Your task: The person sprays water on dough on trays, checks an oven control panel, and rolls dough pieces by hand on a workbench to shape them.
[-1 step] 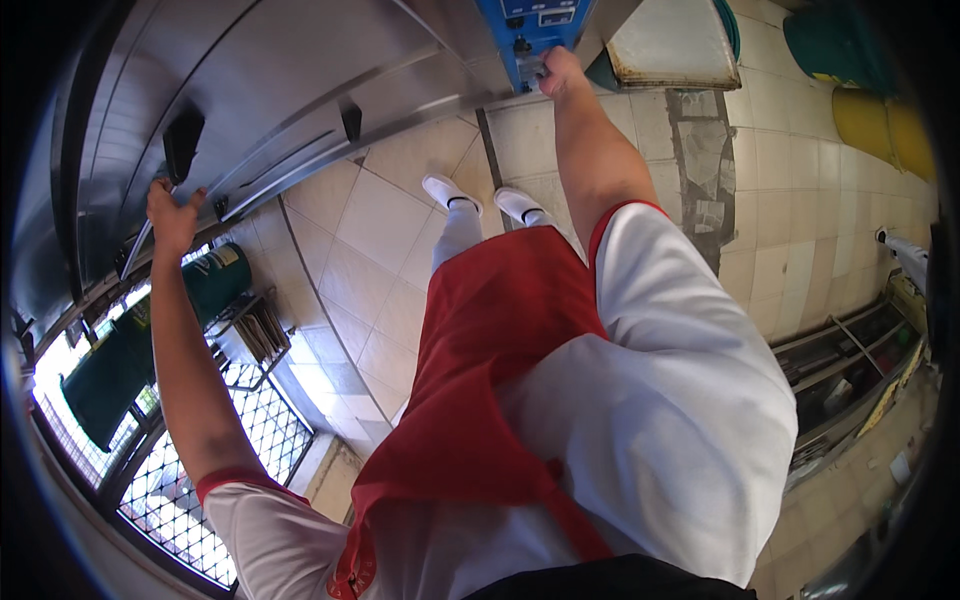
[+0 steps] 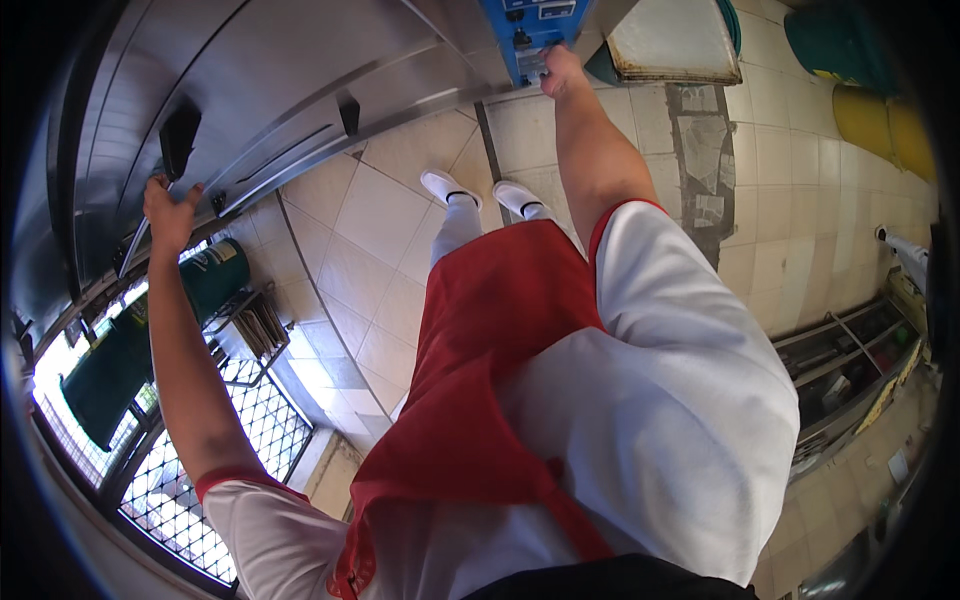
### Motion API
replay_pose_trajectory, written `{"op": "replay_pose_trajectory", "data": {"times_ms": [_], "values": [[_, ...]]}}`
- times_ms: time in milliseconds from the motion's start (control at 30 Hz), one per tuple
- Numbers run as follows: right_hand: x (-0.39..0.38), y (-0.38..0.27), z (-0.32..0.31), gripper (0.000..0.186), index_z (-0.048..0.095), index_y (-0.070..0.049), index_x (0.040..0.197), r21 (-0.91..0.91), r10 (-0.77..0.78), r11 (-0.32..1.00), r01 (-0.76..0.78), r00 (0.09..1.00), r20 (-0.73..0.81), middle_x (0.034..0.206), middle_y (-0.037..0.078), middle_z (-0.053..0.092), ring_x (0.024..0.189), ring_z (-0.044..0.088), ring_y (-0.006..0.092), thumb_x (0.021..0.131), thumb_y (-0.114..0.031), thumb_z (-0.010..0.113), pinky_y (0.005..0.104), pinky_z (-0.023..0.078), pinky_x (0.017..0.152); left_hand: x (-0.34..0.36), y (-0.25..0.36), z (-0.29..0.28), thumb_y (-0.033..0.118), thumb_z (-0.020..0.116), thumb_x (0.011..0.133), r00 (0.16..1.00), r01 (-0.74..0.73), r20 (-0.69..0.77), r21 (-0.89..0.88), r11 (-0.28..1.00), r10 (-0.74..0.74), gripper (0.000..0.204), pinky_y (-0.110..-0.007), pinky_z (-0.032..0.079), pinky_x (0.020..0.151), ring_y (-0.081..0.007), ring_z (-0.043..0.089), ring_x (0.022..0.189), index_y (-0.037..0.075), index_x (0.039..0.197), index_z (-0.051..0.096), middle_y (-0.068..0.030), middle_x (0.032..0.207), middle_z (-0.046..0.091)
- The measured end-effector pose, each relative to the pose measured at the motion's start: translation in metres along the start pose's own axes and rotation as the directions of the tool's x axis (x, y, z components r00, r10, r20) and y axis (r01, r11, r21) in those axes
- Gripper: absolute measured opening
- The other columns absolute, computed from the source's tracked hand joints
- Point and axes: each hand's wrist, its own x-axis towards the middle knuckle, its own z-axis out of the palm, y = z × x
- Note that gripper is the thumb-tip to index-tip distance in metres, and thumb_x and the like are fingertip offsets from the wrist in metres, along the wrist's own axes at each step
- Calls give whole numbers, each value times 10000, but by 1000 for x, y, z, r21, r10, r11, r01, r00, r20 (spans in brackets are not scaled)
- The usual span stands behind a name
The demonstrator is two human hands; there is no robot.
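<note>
My left hand (image 2: pixel 170 215) grips a metal handle bar (image 2: pixel 135 245) beside a black bracket (image 2: pixel 178 140) on the stainless steel appliance (image 2: pixel 280 70) along the top left. Up at the top centre, my right hand (image 2: pixel 560 75) has its fingers closed at the lower part of a blue control panel (image 2: pixel 500 15), on a small grey fitting that they partly hide. Below, I see my red apron (image 2: pixel 500 280), white clothing and white shoes (image 2: pixel 445 185) on the tiled floor.
A dented metal-topped container (image 2: pixel 675 40) stands right of the panel, with green (image 2: pixel 835 45) and yellow (image 2: pixel 880 130) bins beyond. At left are green bins (image 2: pixel 215 270), stacked trays (image 2: pixel 250 330) and a barred opening (image 2: pixel 210 470). A rack (image 2: pixel 840 370) and another person's leg (image 2: pixel 905 250) are at right.
The view and both hands have shifted very slightly; both hands keep the same holds.
</note>
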Motion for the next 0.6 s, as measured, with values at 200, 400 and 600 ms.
{"op": "replay_pose_trajectory", "data": {"times_ms": [200, 400, 600], "values": [[18, 153, -149, 571, 614, 14, 1397, -936, -149, 298, 186, 978, 147, 1373, 295, 624, 1310, 596, 412, 900, -263, 572, 432, 461, 1129, 10, 13, -4, 320, 861, 788, 1000, -13, -29, -44, 999, 11, 736, -469, 440, 1072, -442, 590, 1238, -77, 1324, 548, -292, 1302, 617], [-14, 185, -235, 416, 754, 6, 1121, -953, 69, -94, 288, 957, 282, 1261, 280, 681, 1214, 641, 428, 898, -239, 503, 468, 501, 1058, 1, 12, -6, 310, 857, 789, 999, -17, -41, -71, 997, 14, 710, -460, 444, 1067, -438, 604, 1216, -78, 1304, 559, -291, 1297, 625], [-26, 158, -217, 394, 747, -9, 1119, -954, -75, 146, 262, 964, 254, 1247, 266, 689, 1192, 649, 421, 875, -203, 507, 473, 507, 1045, 0, 9, -8, 315, 853, 794, 1000, 9, -9, -49, 999, -9, 718, -460, 441, 1071, -437, 602, 1230, -78, 1314, 551, -293, 1300, 625]]}}
